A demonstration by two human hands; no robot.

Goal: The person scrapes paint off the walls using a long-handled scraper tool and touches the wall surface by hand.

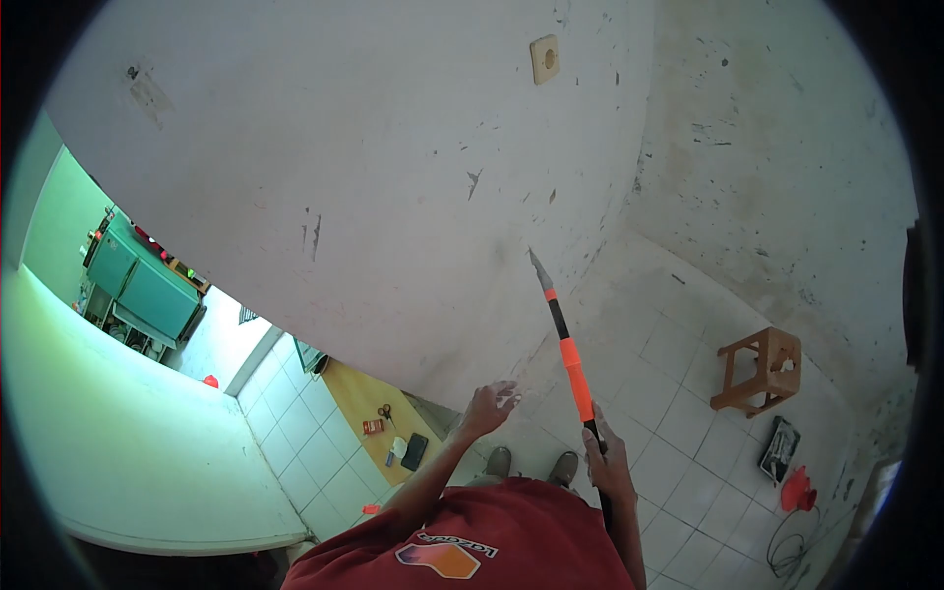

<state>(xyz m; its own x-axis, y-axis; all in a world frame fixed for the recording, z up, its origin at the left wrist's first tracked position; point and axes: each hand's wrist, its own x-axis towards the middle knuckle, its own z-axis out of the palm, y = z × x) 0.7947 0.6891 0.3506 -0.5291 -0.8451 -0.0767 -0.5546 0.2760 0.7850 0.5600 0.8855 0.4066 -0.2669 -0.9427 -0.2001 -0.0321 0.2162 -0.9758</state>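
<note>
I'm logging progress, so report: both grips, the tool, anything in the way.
Right grip closed around orange-and-black tool. Left grip open, nothing seen in it. Blade points toward wall, contact unclear. Stool stands apart from tool.

The shirt (531, 536) is a deep, dark red, plain over most of its cloth and loosely creased. A print sits on its front: a wide, six-cornered badge (438, 560) running from purple at the left through to orange at the right, edged in white. On its far side runs a line of white letters (462, 543), upside down from here, which seem to read "Lazada". The left sleeve (388, 526) is short, in the same red, leaving the forearm bare. The left grip (492, 408) is bare, with whitish smears on the fingers; the right grip (607, 457) is bare and similarly dusted. Beyond the shirt's hem show two grey, round-toed shoes (563, 469).
</note>
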